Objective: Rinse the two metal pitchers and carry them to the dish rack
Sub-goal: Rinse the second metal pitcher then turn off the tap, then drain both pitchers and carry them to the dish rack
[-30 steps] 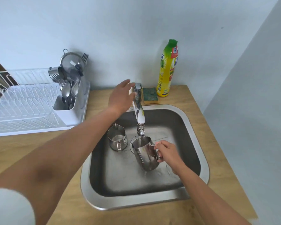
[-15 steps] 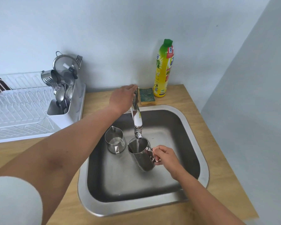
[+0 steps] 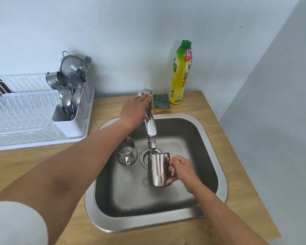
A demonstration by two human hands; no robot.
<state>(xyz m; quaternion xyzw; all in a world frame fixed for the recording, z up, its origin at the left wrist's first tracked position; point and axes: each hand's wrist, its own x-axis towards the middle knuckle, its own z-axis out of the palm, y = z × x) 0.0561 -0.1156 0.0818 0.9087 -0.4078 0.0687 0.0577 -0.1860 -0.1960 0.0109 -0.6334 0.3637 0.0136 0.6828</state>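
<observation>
Rinsing step: right hand [image 3: 181, 169] grips the tall shiny steel pitcher [image 3: 159, 169] under the chrome tap [image 3: 151, 127], water probably running. Left hand [image 3: 135, 110] rests flat-fingered on the lever. Small steel pitcher [image 3: 126, 151] waits on the sink floor; swap next.

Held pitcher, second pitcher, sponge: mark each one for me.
held pitcher [image 3: 158, 169], head view, on its shiny side wall
second pitcher [image 3: 126, 152], head view, on its inner wall near the rim
sponge [image 3: 161, 103], head view, on its green top face
</observation>
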